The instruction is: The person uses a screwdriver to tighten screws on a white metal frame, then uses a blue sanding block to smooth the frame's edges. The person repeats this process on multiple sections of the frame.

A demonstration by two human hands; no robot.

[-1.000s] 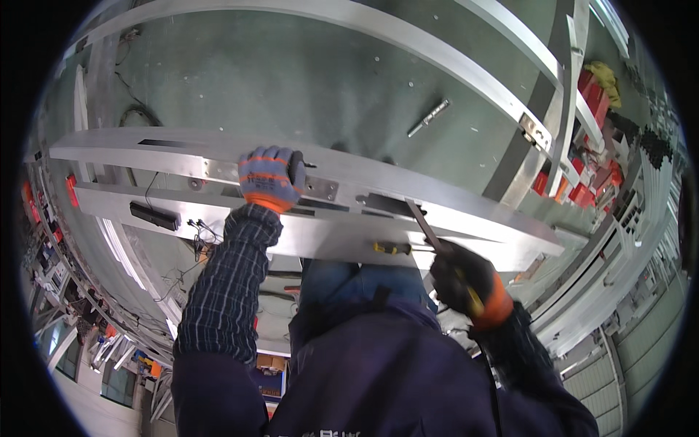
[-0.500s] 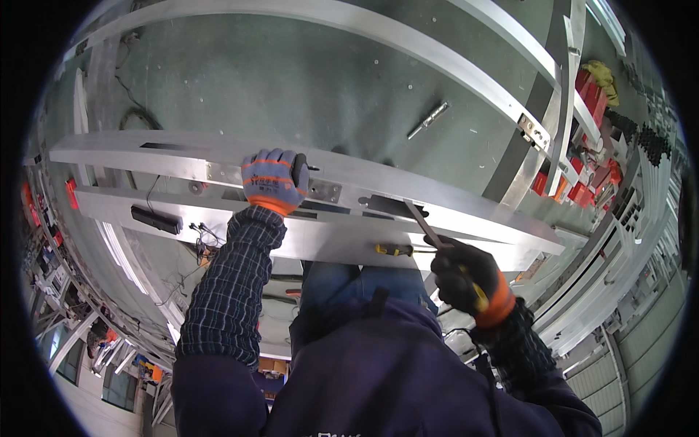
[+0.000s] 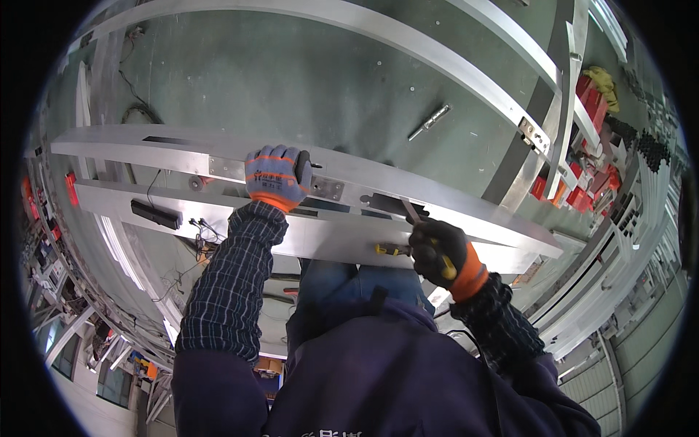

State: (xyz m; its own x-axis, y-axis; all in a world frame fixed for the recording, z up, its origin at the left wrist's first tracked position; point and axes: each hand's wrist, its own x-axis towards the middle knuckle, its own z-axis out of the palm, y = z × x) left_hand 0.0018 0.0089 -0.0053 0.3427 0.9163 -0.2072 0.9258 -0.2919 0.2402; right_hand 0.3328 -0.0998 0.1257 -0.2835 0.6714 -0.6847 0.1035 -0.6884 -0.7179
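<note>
My left hand (image 3: 275,175), in a grey and orange glove, is wrapped round a long silver metal profile (image 3: 466,205) lying crosswise before me. In my right hand (image 3: 439,253), in a black glove with an orange cuff, is a flat file (image 3: 411,211) with a yellow handle, partly hidden by the fingers. The file's blade lies at the dark cutout (image 3: 384,203) in the profile's face. Between my hands a metal plate (image 3: 324,190) sits on the profile. A yellow and black handled tool (image 3: 393,249) rests on the nearer profile (image 3: 335,237), just left of my right hand.
On the nearer profile's left part lie a black oblong device (image 3: 156,215) and a tangle of cables (image 3: 207,231). A metal rod-like tool (image 3: 430,122) lies beyond on the green floor. Another long profile (image 3: 408,40) arches across the far side. Red boxes (image 3: 591,102) stand at the right.
My right hand has moved left and forward with the file, so the blade reaches farther over the cutout. My left hand keeps its grip on the profile, almost unmoved.
</note>
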